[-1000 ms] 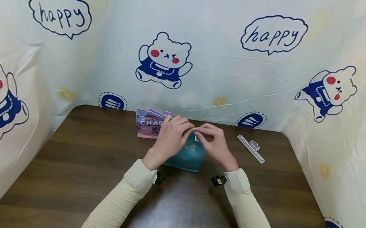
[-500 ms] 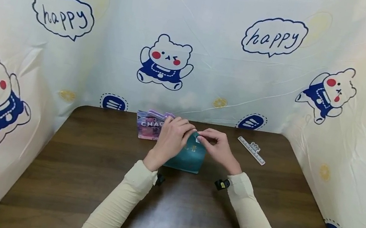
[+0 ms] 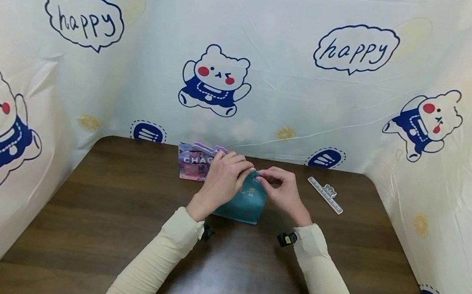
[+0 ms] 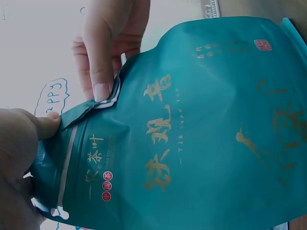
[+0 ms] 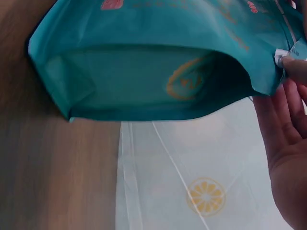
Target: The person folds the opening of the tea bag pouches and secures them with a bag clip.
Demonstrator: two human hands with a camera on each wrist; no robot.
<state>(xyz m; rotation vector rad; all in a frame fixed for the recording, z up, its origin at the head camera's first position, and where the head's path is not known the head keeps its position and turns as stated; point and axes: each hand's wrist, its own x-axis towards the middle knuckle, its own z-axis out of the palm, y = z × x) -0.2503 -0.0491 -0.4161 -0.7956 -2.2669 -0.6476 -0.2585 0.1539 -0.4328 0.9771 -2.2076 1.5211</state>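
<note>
A teal tea bag (image 3: 246,205) with gold lettering stands between both hands near the back of the table. My left hand (image 3: 223,179) grips its top edge on the left; in the left wrist view the left thumb (image 4: 47,125) presses on the edge beside a pale strip across the bag. Thumb and fingers of my right hand (image 3: 280,188) pinch the bag's other top corner, where the film is creased. The right wrist view shows the folded base of the bag (image 5: 129,72) and the right hand (image 5: 288,134) at the corner.
Behind the left hand stands a purple-pink pouch (image 3: 191,166) with a purple clip (image 3: 207,149) along its top. A white clip with a keyboard-like bar (image 3: 325,196) lies at the back right of the brown table (image 3: 109,230). Printed fabric (image 3: 274,86) hangs around the table.
My right hand has shifted slightly right and down along the bag's top corner, still pinching there. The left hand keeps its grip, nearly still.
</note>
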